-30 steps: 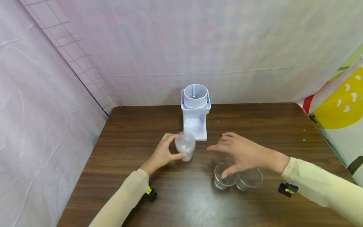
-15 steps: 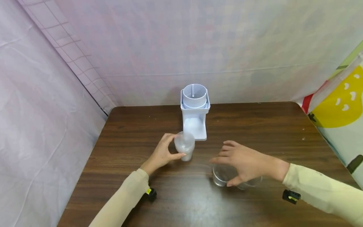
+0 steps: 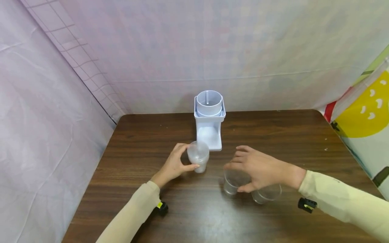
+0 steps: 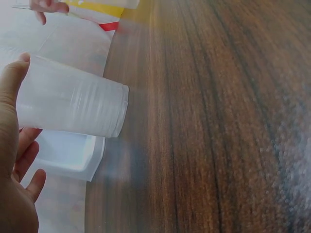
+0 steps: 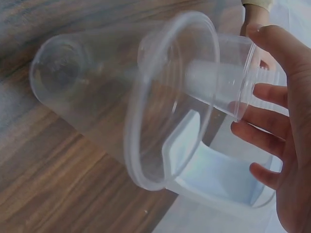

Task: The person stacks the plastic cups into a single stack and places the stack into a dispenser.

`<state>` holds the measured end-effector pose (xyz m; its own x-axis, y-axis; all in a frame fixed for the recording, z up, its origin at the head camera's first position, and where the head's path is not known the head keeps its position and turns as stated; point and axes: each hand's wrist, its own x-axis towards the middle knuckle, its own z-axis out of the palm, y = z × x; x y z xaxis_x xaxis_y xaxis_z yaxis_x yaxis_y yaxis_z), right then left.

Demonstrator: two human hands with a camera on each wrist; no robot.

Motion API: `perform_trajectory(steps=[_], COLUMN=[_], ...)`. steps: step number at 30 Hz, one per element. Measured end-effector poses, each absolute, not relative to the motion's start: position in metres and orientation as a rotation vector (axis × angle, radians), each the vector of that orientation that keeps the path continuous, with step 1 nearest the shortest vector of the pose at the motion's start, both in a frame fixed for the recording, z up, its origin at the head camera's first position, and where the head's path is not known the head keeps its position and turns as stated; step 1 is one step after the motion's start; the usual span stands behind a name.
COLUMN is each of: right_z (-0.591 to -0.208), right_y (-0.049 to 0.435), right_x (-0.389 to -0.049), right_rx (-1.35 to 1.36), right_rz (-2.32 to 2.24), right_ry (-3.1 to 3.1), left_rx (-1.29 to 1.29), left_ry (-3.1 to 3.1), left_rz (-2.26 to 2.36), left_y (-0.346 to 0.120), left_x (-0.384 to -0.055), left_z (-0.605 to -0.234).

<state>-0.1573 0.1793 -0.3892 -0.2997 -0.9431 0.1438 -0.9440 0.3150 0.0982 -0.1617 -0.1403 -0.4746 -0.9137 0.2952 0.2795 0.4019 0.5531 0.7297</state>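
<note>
One loose cup (image 3: pixel 267 195), upright on the surface (image 3: pixel 194 216), beside my right hand (image 3: pixel 258 167), which grips a second clear cup (image 3: pixel 230 188) by its rim (lifted or not, I cannot tell). One frosted-looking cup (image 3: pixel 199 158), perhaps several nested, pinched in my left hand (image 3: pixel 173 164), just before the white stand (image 3: pixel 209 119). Progress, as I judge it: partway, both hands laden, one cup left unheld.

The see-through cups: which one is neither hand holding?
The rightmost cup in the head view, standing on the table. The left hand grips the cloudier-looking leftmost cup; the right hand holds the middle cup.
</note>
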Motion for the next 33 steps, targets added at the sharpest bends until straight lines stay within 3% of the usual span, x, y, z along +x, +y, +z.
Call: perform_trajectory(steps=[33], right_z=[-0.326], right_y=[0.148], right_x=[-0.21], right_rx=[1.627], right_rz=[0.113], right_ry=[-2.287], left_rx=[-0.617], left_ry=[-2.634], left_rz=[-1.318], left_y=[-0.141], left_x=[-0.163], left_z=[-0.477])
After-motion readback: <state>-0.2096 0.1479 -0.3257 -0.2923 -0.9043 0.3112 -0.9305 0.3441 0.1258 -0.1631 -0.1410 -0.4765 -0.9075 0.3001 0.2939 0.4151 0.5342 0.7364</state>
